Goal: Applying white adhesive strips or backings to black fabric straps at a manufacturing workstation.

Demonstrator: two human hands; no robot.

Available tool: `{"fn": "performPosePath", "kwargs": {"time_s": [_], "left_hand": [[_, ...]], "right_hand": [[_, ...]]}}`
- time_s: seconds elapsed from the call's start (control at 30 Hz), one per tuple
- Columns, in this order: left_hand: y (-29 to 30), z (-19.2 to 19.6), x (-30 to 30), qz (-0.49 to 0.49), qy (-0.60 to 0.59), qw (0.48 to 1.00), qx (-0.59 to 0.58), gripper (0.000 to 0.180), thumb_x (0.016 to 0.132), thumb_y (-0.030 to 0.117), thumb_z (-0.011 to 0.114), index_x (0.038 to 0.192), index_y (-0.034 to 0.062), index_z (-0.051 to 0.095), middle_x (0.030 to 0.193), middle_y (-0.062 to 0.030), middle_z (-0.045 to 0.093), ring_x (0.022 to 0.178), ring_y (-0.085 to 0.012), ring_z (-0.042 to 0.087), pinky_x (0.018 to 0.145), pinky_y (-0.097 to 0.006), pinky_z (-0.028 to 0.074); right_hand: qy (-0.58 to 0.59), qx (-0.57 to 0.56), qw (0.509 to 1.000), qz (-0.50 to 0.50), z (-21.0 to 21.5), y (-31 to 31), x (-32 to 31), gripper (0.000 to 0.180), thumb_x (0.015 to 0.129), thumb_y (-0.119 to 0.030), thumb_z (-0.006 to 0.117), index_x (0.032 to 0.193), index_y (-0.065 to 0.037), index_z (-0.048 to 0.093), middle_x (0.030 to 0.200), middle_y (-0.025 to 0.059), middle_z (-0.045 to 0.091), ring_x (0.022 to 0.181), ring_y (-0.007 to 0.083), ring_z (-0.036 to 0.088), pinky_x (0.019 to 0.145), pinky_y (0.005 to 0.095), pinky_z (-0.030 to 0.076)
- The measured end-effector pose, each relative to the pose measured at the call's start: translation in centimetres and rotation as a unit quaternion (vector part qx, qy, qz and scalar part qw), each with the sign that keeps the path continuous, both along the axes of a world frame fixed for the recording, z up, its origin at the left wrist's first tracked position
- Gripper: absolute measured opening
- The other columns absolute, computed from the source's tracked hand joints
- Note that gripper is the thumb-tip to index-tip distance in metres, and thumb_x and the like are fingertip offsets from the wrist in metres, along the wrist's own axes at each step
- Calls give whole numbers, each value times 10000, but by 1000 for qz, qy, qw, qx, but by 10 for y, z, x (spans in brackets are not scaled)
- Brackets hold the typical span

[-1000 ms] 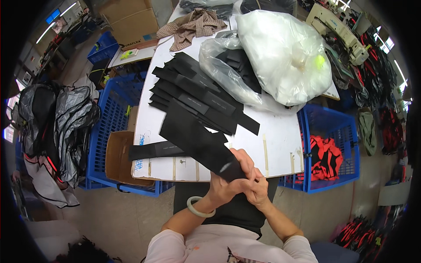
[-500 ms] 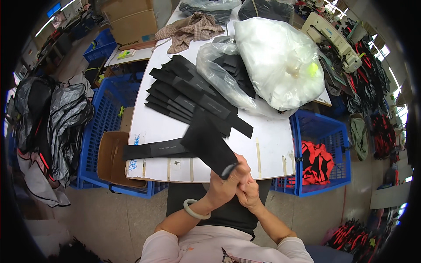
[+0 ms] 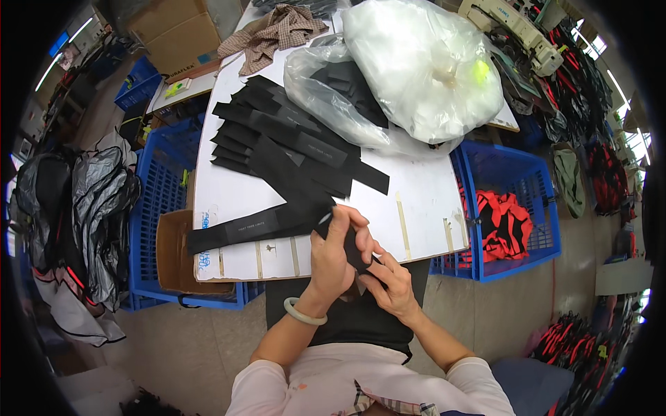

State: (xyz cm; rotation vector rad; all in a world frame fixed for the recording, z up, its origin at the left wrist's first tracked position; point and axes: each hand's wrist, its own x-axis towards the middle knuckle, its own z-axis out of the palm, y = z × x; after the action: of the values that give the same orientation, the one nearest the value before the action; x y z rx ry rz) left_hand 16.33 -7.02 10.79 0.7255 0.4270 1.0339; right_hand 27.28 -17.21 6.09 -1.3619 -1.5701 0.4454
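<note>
- A workroom surrounds a white table [image 3: 430, 211], which fills the middle of the frame; compared with half a second ago, the table sits slightly farther up and to the left in view.
- At top centre, a clear plastic bag [image 3: 423, 69] lies beside a checked cloth [image 3: 274, 35], both nearer the upper edge than before.
- A blue crate [image 3: 147, 215] stands at the left of the table, with a cardboard box [image 3: 182, 243] in it; another crate [image 3: 541, 170], at the right, holds red and black cloth [image 3: 512, 223].
- A pile of black strips [image 3: 291, 132] lies fanned out left of the bag, much as it was, and a lone strip [image 3: 253, 225] lies at the table's lower left, its right end meeting the piece in hand.
- The black strip [image 3: 295, 184] being handled is at the centre: its far end slants over the pile's lower edge, its near end runs down between the hands. It reached up as a broad flap earlier; now it lies lower and looks narrower.
- The left hand [image 3: 331, 260], a pale bangle [image 3: 305, 312] on its wrist, pinches it between thumb and fingers, the other fingers loosely curled.
- The right hand [image 3: 394, 284] closes thumb and fingertips on the near end.
- Earlier the hands were pressed together; now a small gap shows between them.
</note>
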Motion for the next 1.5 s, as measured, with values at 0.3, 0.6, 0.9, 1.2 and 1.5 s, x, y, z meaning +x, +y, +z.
{"fn": "performPosePath", "kwargs": {"time_s": [0.3, 0.6, 0.9, 1.2, 1.5], "left_hand": [[3, -16, 3, -14, -23, 999, 19, 505, 1010, 485, 337, 1037, 26, 544, 772, -82, 557, 792, -184, 585, 919, -429, 476], [-33, -26, -25, 2, 291, 951, 107, 287, 985, 244, 510, 899, -4, 627, 868, -72, 633, 867, -160, 594, 854, -301, 450], [-51, -70, 10, -84, 543, 596, 585, 687, 752, 106, 731, 1362, -4, 435, 1468, -200, 332, 1375, -407, 290, 1104, -545, 247], [-56, -76, 20, -30, 573, 566, 591, 645, 746, 103, 720, 1348, 97, 489, 1356, -139, 418, 1302, -339, 357, 1100, -514, 229], [-63, -85, 21, -18, 585, 521, 621, 676, 744, 104, 713, 1367, 51, 455, 1480, -193, 340, 1378, -398, 289, 1116, -536, 199]], "right_hand": [[363, -120, 923, -55, 21, -4, 8, 190, 796, -69, 710, 965, 2, 662, 851, 82, 628, 782, 169, 603, 730, 272, 458], [-217, 125, 957, -147, 18, 11, 91, 186, 699, -40, 717, 883, -73, 713, 760, 22, 620, 684, 191, 583, 627, 327, 418], [-309, -2, 948, -70, -36, -24, 111, 359, 790, -218, 717, 1134, -135, 654, 1187, 6, 614, 1132, 203, 541, 972, 403, 369], [-291, 5, 953, -85, -42, -38, 110, 355, 811, -190, 704, 1160, -146, 654, 1254, 13, 596, 1189, 214, 526, 1018, 415, 366], [-282, 21, 953, -108, -52, -42, 106, 330, 826, -157, 685, 1155, -154, 662, 1254, 6, 602, 1189, 201, 531, 1021, 402, 367]]}}
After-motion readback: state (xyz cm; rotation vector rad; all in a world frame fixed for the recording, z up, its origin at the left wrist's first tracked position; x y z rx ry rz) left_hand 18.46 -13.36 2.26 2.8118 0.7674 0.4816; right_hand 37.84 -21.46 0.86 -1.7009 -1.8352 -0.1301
